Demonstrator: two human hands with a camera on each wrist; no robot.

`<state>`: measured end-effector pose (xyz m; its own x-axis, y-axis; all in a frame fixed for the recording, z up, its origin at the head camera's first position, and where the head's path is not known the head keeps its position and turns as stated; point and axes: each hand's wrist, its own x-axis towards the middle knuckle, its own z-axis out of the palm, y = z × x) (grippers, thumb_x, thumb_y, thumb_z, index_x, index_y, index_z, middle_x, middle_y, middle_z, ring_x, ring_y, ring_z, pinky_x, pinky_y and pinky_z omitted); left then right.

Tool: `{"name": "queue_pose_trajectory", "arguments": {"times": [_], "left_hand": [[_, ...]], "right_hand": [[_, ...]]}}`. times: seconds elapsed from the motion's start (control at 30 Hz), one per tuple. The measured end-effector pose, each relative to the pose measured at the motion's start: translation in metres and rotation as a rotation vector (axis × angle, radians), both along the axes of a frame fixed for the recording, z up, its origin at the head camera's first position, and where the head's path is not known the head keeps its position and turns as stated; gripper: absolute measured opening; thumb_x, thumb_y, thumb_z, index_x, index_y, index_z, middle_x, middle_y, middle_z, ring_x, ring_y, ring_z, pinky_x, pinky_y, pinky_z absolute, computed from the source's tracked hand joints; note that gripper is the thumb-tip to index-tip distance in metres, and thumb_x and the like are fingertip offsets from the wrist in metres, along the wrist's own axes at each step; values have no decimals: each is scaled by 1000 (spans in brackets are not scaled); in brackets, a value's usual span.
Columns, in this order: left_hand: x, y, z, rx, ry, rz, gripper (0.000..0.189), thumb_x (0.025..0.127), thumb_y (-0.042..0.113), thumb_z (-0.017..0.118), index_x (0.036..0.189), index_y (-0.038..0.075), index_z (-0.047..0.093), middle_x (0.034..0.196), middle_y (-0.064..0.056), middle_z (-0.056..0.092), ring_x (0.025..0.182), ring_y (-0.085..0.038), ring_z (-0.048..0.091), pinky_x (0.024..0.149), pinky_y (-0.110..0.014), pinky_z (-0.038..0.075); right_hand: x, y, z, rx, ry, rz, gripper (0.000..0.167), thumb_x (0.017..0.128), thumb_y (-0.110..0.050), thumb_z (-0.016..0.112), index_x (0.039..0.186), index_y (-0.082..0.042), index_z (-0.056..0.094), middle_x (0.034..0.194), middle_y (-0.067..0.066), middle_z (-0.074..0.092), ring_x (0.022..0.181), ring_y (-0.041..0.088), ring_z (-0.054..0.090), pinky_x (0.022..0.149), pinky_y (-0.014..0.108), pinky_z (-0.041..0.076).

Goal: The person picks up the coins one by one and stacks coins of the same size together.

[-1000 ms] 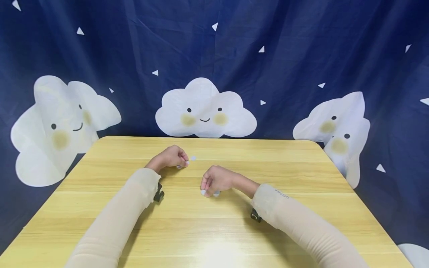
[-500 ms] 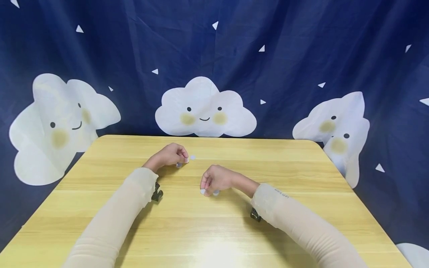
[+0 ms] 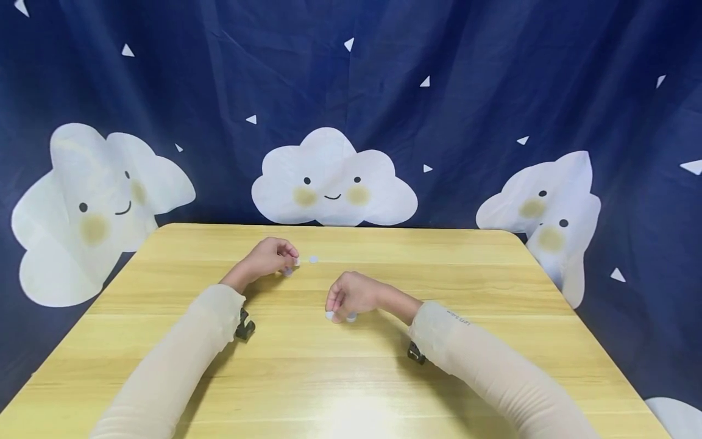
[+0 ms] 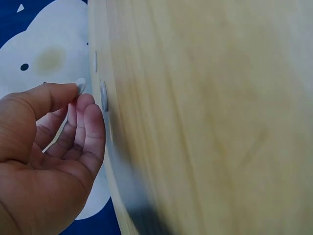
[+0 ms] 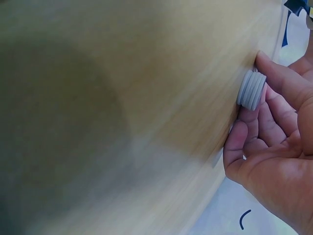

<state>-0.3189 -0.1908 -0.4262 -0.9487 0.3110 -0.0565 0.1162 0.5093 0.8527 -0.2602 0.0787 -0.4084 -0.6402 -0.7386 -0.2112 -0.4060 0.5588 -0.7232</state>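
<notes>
Toward the far side of the table, my left hand [image 3: 267, 256] pinches a small white coin-sized disc [image 4: 81, 85] at its fingertips. Just beneath those fingers a pale grey disc [image 4: 103, 96] lies flat on the wood, and another white disc [image 3: 313, 260] lies a little to the right. My right hand [image 3: 355, 294] is low over the middle of the table, with its finger and thumb tips down at a white disc [image 3: 329, 315]. Under its palm stands a short stack of several discs [image 5: 252, 90], partly hidden in the head view. The right fingers are curled.
The discs lie on a light wooden table [image 3: 307, 390]. A dark blue curtain [image 3: 466, 110] with white smiling clouds hangs behind its far edge. Black mounts [image 3: 245, 325] sit under the pale sleeves at both wrists.
My left hand has drawn slightly left with the pinched disc, widening the gap to the far white disc. My right hand has stayed in place.
</notes>
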Motion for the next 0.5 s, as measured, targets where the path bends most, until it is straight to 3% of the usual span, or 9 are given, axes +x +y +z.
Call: {"name": "queue_pose_trajectory", "arguments": {"times": [0.17,0.5], "left_hand": [[3,-7,1,-10,15,25,12,94,2,63,104,-3,67,89,-9,65,78,-19,67,71,-29,58],[19,-1,13,-20,51,-4,16,88,-3,59,101,-4,69,88,-10,66,77,-18,64,72,-29,58]], "right_hand": [[2,-1,1,10,2,-4,15,81,-2,85,91,-8,76,83,-5,71,82,10,66,77,23,56],[1,-1,1,10,2,-6,15,81,-2,85,91,-7,76,82,-4,71,81,10,66,76,24,56]]}}
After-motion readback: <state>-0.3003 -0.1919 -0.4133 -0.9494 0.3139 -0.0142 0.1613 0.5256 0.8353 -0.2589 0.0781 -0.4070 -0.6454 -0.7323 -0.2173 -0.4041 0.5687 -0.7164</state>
